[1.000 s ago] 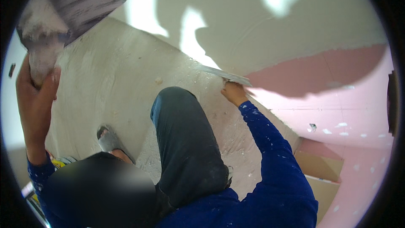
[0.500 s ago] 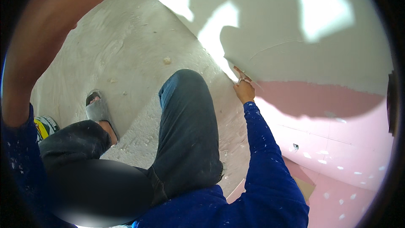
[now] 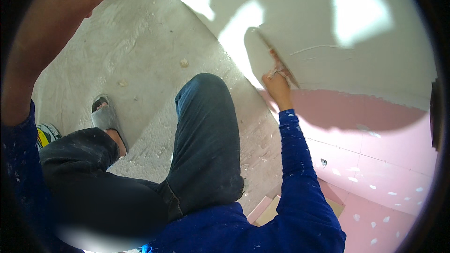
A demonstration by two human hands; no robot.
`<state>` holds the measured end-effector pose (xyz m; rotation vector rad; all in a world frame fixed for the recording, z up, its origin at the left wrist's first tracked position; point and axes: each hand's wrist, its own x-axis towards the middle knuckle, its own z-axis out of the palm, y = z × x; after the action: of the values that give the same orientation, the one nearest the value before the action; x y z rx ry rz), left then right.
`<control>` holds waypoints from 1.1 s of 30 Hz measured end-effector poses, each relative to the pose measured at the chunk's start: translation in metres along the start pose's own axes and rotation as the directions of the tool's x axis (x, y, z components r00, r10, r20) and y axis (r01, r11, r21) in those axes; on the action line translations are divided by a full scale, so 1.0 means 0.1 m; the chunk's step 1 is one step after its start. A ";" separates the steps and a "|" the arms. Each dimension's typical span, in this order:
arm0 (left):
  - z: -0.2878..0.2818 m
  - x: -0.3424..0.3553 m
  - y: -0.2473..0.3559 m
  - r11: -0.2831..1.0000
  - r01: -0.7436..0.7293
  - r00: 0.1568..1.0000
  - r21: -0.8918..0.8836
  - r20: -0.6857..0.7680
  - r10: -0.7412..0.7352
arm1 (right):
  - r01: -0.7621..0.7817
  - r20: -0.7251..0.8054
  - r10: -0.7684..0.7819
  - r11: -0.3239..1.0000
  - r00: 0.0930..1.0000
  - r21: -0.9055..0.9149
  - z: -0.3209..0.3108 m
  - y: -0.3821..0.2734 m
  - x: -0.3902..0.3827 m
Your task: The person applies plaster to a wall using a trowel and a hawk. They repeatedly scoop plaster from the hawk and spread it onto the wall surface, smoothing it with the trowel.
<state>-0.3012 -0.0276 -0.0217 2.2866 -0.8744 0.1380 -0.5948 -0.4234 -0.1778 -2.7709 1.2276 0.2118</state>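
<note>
My right hand (image 3: 277,85) is closed around the handle of a plastering trowel (image 3: 266,42). The trowel's long thin blade appears almost edge-on, held against the wall. It lies over the pale grey plaster coat (image 3: 318,23), just above the line where this meets the bare pink wall board (image 3: 342,107). A thin ridge of plaster curves across the coat beyond the blade. My bare left forearm (image 3: 47,42) rises along the upper left, and its hand is cut off by the top edge.
The dusty concrete floor (image 3: 140,56) meets the wall along a diagonal edge. My bent knee (image 3: 206,93) is close to it, and my sandalled foot (image 3: 107,115) is farther left. A yellow-and-green labelled container (image 3: 45,136) stands at the left. Board offcuts (image 3: 267,213) lie behind my right arm.
My right hand and the trowel have moved up the wall and slightly right, away from the floor edge. The blade has turned more edge-on. My left forearm has shifted a little upward.
</note>
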 end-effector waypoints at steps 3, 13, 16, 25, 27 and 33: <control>0.02 0.01 0.00 1.000 -0.011 1.000 -0.001 0.004 0.011 | -0.013 0.136 0.035 0.987 0.990 -0.158 0.49 0.07 -0.07; 0.11 0.04 -0.01 0.999 -0.009 1.000 -0.033 0.014 0.009 | -0.046 0.154 0.083 0.972 0.984 -0.229 0.91 0.40 0.11; 0.10 0.03 -0.02 0.999 -0.009 1.000 -0.045 0.006 0.010 | -0.094 0.118 0.123 0.969 0.985 -0.226 0.86 0.29 0.11; 0.11 -0.01 -0.05 0.997 -0.025 1.000 -0.069 0.004 0.025 | -0.014 -0.148 0.018 0.999 0.989 0.031 0.24 -0.42 0.48; 0.11 0.00 -0.04 0.997 -0.022 1.000 -0.070 0.008 0.023 | 0.090 -0.169 -0.059 0.979 0.984 0.181 0.05 -0.44 0.52; 0.09 0.00 -0.02 0.997 -0.027 1.000 -0.073 0.010 0.028 | 0.026 0.100 -0.017 0.996 0.995 -0.085 0.53 -0.20 0.24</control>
<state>-0.3007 -0.0322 -0.0294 2.2104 -0.9019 0.1041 -0.5680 -0.4194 -0.2330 -2.8063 1.1915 0.4053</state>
